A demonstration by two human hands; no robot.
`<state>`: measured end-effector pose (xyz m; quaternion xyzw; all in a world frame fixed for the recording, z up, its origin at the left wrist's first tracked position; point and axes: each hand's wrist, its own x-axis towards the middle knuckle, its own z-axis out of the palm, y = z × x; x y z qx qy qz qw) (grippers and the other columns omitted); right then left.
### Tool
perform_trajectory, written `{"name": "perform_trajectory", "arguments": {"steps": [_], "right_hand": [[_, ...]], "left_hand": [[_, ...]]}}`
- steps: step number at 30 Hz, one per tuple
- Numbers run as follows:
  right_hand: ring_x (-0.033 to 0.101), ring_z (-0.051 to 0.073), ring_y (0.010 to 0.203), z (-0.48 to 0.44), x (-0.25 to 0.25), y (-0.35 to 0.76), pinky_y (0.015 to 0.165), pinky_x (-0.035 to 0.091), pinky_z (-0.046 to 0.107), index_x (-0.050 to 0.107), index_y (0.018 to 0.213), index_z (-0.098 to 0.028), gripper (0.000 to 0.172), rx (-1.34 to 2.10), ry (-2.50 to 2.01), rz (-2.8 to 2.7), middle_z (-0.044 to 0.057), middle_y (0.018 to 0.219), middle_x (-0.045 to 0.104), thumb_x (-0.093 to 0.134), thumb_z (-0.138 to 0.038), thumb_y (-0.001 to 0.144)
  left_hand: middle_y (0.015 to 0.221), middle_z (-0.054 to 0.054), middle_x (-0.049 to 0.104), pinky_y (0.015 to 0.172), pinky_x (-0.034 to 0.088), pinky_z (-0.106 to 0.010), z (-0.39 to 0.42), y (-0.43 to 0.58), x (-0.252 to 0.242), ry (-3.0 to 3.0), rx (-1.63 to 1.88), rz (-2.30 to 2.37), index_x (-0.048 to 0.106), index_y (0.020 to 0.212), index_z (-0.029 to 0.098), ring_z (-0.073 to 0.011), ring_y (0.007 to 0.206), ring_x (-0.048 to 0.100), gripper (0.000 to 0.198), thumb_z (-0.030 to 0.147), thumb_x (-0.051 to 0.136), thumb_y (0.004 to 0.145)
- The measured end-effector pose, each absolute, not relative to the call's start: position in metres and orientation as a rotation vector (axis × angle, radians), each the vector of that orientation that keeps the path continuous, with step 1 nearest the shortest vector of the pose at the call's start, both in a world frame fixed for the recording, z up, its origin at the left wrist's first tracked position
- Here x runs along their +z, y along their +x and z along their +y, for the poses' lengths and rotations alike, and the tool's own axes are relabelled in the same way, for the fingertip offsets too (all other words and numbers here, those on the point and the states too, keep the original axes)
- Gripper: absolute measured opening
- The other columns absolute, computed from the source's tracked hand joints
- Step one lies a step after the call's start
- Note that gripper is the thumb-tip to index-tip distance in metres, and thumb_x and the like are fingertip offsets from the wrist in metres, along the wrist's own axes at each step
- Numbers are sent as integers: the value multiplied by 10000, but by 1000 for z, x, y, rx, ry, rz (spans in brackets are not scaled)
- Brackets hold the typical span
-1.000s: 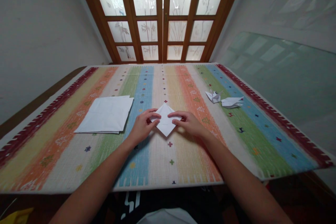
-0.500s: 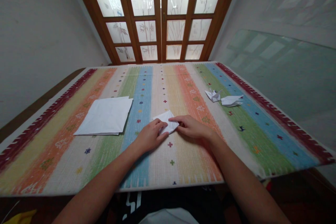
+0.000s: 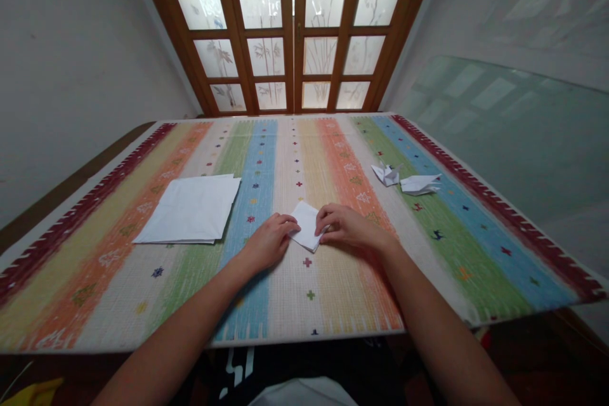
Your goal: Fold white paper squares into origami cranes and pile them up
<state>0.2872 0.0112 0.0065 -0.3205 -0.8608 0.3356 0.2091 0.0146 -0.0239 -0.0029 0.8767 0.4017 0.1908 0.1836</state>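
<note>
A small folded white paper (image 3: 307, 231) lies on the striped cloth (image 3: 333, 292) near the table's middle. My left hand (image 3: 269, 244) curls over its left edge, fingertips pinching the paper. My right hand (image 3: 349, 228) rests on its right edge, fingers bent and pressing down on it. The paper now looks like a narrow folded shape between the two hands. Part of it is hidden under my fingers.
A stack of flat white sheets (image 3: 190, 209) lies to the left. Two folded paper figures (image 3: 386, 174) (image 3: 419, 184) sit at the right on the cloth. Wooden glass-paned doors (image 3: 295, 32) stand behind the table. A glass pane (image 3: 514, 139) leans at the right.
The paper was an open diamond a second ago; it has been folded into a smaller, narrower shape. Both hands have drawn closer together over it.
</note>
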Motion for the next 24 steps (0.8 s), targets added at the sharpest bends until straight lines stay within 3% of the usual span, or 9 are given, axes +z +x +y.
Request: {"name": "perform_trajectory", "arguments": {"steps": [4,7,10,19,21,24], "right_hand": [[667,182,820,12,4,285,761,482,288,844,933,-209,123,1096,-997,-2331,56,902,771,869,-296,850],[647,176,774,11,4,284,711,462,279,843,911,-198,169,1173,-1055,-2260,52,855,767,869,-348,839],[631,169,740,11,4,283,683,445,277,843,901,-195,192,1215,-1082,-2205,47,820,761,865,-371,829],[670,180,788,14,0,283,754,496,301,806,1004,-182,146,1172,-1133,-2132,63,906,784,749,-255,891],[660,177,783,13,1,279,753,501,303,787,1028,-184,151,1084,-1152,-2142,57,914,769,739,-207,887],[632,174,792,11,1,274,762,510,310,764,1055,-183,207,925,-1165,-2181,60,965,727,760,-142,852]], "left_hand": [[1288,-126,719,1091,521,-474,-26,13,0,2467,553,1111,738,1157,187,-281,1193,655,352,96,580,856],[1298,-122,714,1070,528,-493,-29,14,6,2472,536,1105,735,1123,206,-307,1184,651,253,303,698,892],[1287,-118,722,1039,535,-499,-29,16,8,2459,540,1106,729,1047,218,-315,1181,650,278,458,742,907],[1202,-110,751,1008,539,-483,-25,18,4,2414,518,1199,732,963,207,-296,1126,675,147,310,632,995],[1133,-104,755,971,551,-472,-26,20,3,2390,539,1255,717,1027,206,-292,1080,680,112,277,648,976],[1116,-93,739,940,560,-460,-26,23,1,2357,595,1301,682,1184,214,-285,1047,675,249,231,686,936]]}}
